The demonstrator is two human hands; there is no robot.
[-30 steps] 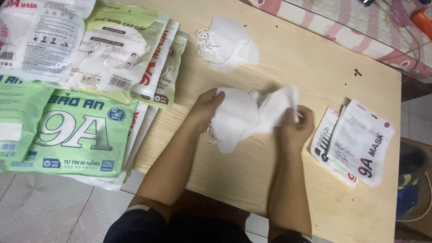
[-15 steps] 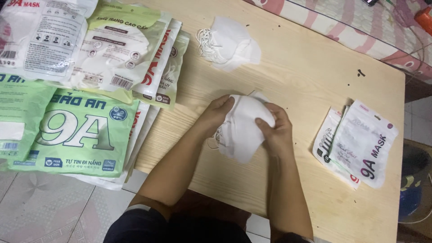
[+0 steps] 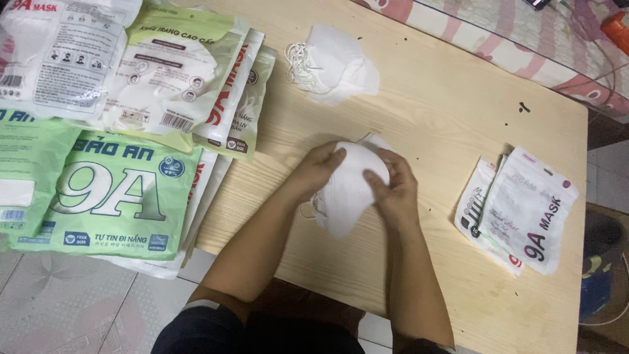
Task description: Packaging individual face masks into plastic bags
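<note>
Head view: both hands meet over the middle of the wooden table (image 3: 445,105). The left hand (image 3: 321,169) grips the top edge of a folded white mask (image 3: 347,190), and the right hand (image 3: 393,187) closes on its other side, thumb pressed flat on the fabric. A loose pile of white masks (image 3: 334,65) lies further back; small white packets (image 3: 524,210) right, green packs (image 3: 111,190) left.
</note>
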